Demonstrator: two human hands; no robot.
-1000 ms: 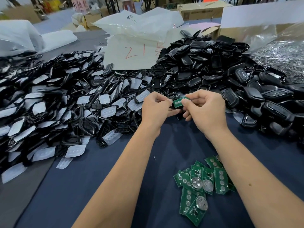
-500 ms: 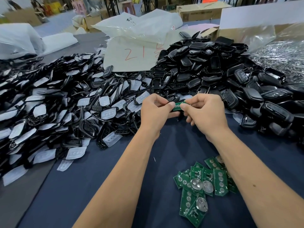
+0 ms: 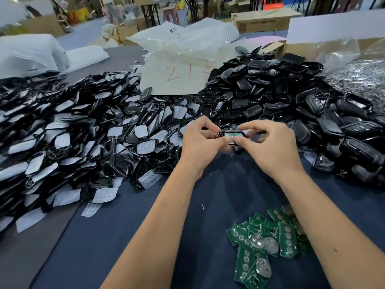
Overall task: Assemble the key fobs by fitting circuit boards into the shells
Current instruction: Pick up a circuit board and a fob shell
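**Gloss, cloth and metal before you**

Your desk (image 3: 116,236) wears matt navy cloth; the shells (image 3: 260,97) heaped to your right are glossy black plastic; the frames (image 3: 68,132) to your left carry frosted translucent pads; your circuit boards (image 3: 268,240) are lacquered green with shiny metal discs; the bags (image 3: 187,40) behind are thin crinkled plastic.

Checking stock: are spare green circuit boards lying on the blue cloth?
Yes, a small heap of circuit boards lies on the blue cloth between the forearms.
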